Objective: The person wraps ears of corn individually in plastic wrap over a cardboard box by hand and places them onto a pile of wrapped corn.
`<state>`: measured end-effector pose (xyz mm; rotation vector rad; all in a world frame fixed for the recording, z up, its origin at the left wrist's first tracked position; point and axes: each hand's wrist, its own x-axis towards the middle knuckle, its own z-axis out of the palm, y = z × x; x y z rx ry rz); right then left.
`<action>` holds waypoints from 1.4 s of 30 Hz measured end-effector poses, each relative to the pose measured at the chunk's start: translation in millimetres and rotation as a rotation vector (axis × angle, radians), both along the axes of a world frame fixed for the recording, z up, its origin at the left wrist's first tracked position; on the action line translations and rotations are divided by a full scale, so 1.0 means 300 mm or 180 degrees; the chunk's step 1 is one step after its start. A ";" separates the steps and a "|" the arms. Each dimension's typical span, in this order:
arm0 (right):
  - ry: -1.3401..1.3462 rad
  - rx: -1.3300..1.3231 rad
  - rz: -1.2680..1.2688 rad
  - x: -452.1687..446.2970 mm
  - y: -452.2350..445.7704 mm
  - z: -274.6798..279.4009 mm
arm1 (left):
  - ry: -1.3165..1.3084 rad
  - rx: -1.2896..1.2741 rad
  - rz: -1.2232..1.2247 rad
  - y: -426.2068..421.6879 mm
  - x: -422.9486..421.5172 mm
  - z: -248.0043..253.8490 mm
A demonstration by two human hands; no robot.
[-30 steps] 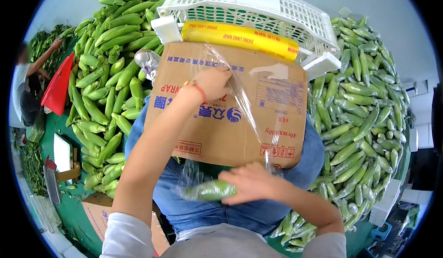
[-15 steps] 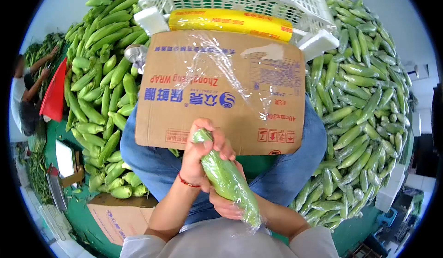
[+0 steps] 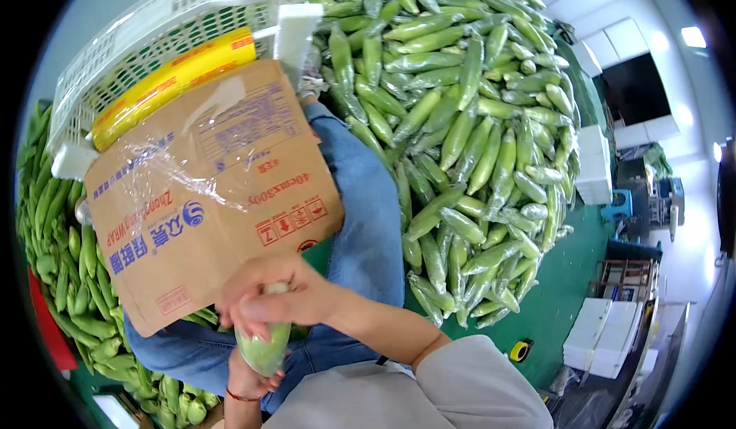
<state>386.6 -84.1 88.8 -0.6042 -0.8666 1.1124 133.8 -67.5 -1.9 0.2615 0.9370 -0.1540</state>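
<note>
The hands are together at lower left, clamped on one film-wrapped ear (image 3: pixel 263 354): the left hand (image 3: pixel 247 381) beneath, the right hand (image 3: pixel 297 300) over its upper end. Pressing down the film seems in hand; further pressing calls for steady support from below. Left to right: one heap of unwrapped ears (image 3: pixel 47 222), one basket (image 3: pixel 165 9), one carton (image 3: pixel 165 264), one yellow roll (image 3: pixel 172 85), one heap of wrapped ears (image 3: pixel 460 145), each heap too dense to count.

Left hand (image 3: pixel 247 377), right hand (image 3: pixel 282 300) on corn (image 3: pixel 263 349); seemingly wrapped
</note>
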 end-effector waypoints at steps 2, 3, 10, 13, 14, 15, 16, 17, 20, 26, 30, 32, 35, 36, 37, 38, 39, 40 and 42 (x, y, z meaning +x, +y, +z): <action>0.0831 -0.0195 0.0227 -0.006 -0.010 -0.009 | -0.0151 0.0806 0.0150 -0.021 0.071 0.070; 0.0942 -0.0124 -0.0076 0.002 -0.015 -0.030 | -0.0219 0.1199 0.0230 -0.033 0.106 0.129; 0.0837 -0.1486 -0.2174 -0.003 -0.160 -0.159 | -0.1297 0.5313 -0.1626 0.064 0.483 0.269; -0.0252 -0.1939 -0.2841 0.261 -0.387 -0.216 | -0.1496 0.6211 -0.2371 0.066 0.586 0.305; -0.1412 -0.2353 -0.3469 0.378 -0.459 -0.231 | -0.1608 0.6447 -0.2086 0.080 0.582 0.285; -0.2361 -0.2833 -0.4118 0.491 -0.533 -0.243 | -0.1633 0.6672 -0.1852 0.095 0.557 0.271; -0.3410 -0.3559 -0.4004 0.586 -0.581 -0.198 | -0.1289 0.6496 -0.1781 0.119 0.517 0.264; -0.4538 -0.3822 -0.3739 0.719 -0.689 -0.268 | -0.0947 0.6645 -0.1646 0.152 0.479 0.240; -0.5468 -0.5188 -0.3109 1.002 -0.993 -0.576 | 0.0223 0.7125 -0.1418 0.289 0.342 0.135; -0.4620 -0.3497 -0.3631 0.876 -0.585 -0.455 | 0.2057 0.7166 -0.1029 0.595 0.132 0.013; -0.5293 -0.1690 -0.1638 0.302 0.120 -0.150 | 0.1228 0.8022 -0.1380 0.869 0.159 -0.030; -0.5828 -0.0776 -0.1165 0.243 0.254 -0.187 | 0.0494 0.8331 -0.1404 0.921 0.160 -0.025; -0.5174 -0.0276 -0.1024 0.260 0.373 -0.355 | 0.0323 0.8056 -0.1586 0.888 -0.015 0.067; -0.4773 -0.0458 -0.0839 0.249 0.336 -0.335 | 0.0363 0.8271 -0.1334 0.845 -0.078 0.104; -0.4543 -0.1194 -0.0770 0.256 0.278 -0.347 | 0.0455 0.8197 -0.1516 0.785 -0.170 0.131; -0.4294 -0.1938 -0.0730 0.283 0.213 -0.360 | 0.0489 0.8146 -0.1704 0.730 -0.240 0.151; -0.3972 -0.1690 -0.0629 0.312 0.160 -0.347 | 0.0519 0.8078 -0.1824 0.665 -0.282 0.146; -0.3856 -0.1749 -0.0471 0.286 0.114 -0.293 | 0.0548 0.8012 -0.1913 0.592 -0.320 0.125; -0.3674 -0.1886 0.0014 0.267 0.016 -0.272 | 0.0655 0.7826 -0.1728 0.457 -0.372 0.082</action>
